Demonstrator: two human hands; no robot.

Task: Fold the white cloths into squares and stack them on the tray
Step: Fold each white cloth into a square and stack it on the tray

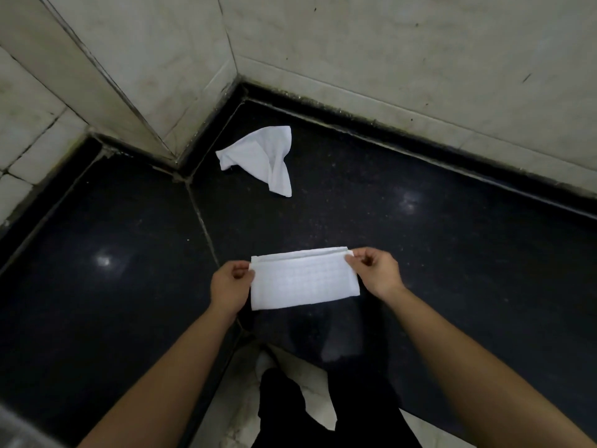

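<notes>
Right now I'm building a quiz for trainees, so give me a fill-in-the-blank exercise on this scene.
The left hand and right hand pinch a folded cloth coloured ____.
The crumpled cloth lies on a counter coloured ____.
Cloths in view number ____.
Missing: white; black; two.

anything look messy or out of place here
Yes: a white cloth lies crumpled on the dark surface near the wall, while the left hand and right hand pinch a folded cloth. No tray in view.
</notes>
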